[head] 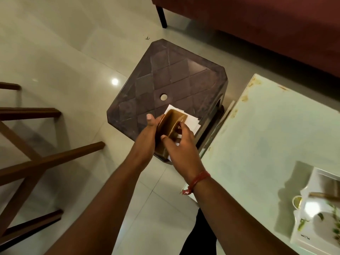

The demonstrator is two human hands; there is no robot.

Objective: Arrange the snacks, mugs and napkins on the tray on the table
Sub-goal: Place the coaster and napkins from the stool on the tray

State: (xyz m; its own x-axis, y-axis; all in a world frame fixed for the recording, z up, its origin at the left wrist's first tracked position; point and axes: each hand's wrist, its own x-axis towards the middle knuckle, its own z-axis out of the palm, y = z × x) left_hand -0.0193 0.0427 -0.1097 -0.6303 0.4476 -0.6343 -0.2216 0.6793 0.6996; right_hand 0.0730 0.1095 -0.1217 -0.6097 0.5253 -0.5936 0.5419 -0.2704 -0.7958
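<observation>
A tan napkin holder (171,126) stands on a dark brown plastic stool (165,83), with white napkins (191,120) lying under and beside it. My left hand (149,138) grips the holder's left side. My right hand (178,142) curls over its right wall, fingers at the napkins. At the lower right, a white tray (312,183) sits on the pale table (266,135) and carries a white mug (311,208) with green leaf print.
A dark red sofa (266,24) with a black leg runs along the top right. Brown wooden chair rails (46,162) fill the left side. The glossy tiled floor (64,52) surrounds the stool, and the table edge lies close to the stool's right.
</observation>
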